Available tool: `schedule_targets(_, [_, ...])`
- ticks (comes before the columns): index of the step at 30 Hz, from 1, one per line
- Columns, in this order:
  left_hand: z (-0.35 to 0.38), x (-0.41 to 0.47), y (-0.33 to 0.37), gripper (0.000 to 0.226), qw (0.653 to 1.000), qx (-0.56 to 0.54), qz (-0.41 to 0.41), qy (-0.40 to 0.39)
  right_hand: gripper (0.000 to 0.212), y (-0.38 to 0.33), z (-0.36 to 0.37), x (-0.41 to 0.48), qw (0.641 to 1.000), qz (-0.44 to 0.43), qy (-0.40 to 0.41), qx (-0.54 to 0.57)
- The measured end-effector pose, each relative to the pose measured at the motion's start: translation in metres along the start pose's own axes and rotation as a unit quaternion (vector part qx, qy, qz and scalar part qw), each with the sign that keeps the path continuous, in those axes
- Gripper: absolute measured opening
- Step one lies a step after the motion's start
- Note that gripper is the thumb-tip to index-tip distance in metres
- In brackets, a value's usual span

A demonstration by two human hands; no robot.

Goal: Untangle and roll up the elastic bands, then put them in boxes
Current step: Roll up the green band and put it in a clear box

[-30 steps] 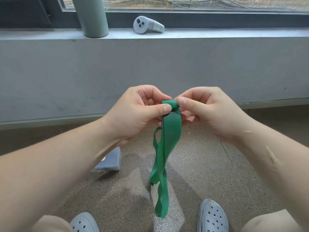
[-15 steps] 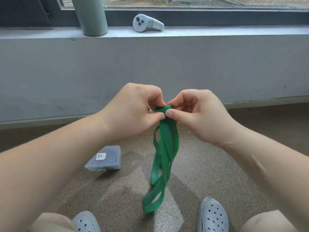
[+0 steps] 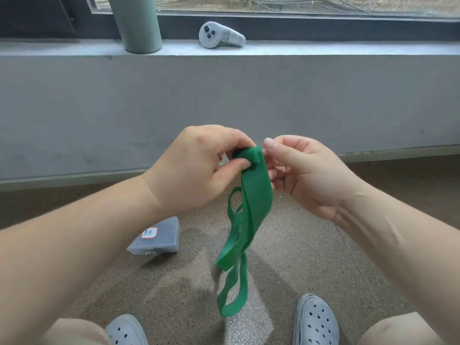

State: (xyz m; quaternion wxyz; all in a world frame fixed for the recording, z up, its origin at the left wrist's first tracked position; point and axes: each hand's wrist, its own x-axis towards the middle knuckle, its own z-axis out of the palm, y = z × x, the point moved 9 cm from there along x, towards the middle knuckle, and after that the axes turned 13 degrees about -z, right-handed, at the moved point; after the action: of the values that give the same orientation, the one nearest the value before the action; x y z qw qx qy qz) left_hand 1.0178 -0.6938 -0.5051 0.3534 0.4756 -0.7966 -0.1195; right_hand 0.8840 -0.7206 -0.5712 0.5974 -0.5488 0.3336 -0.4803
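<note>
1. While the left hand (image 3: 196,170) is pinching the rolled top of the green band (image 3: 256,192) between thumb and curled fingers, the right hand (image 3: 306,175) is hovering just beside it, half open, thumb lifted off.
2. The band's loose loops are hanging above the floor (image 3: 311,257).
3. A plastic box (image 3: 159,236) is lying near the left wrist.
</note>
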Motion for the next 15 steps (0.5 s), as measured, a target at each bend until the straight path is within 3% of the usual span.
schedule_targets(3, [-0.006, -0.002, 0.001, 0.015, 0.999, -0.02, 0.006, 0.024, 0.02, 0.003, 0.012, -0.005, 0.995, 0.041, -0.062, 0.071])
schedule_targets(8, [-0.01, -0.003, -0.002, 0.012, 0.998, -0.047, -0.003, 0.045, 0.012, -0.002, 0.026, -0.011, 0.986, 0.035, -0.124, 0.103])
schedule_targets(12, [-0.01, -0.002, -0.01, 0.01, 0.995, -0.081, -0.026, 0.052, 0.014, -0.007, 0.026, -0.009, 0.987, 0.017, -0.122, 0.104])
schedule_targets(15, [-0.007, -0.003, -0.01, 0.011, 0.993, -0.095, -0.036, 0.066, 0.032, -0.011, 0.026, -0.005, 0.991, -0.011, -0.088, 0.104])
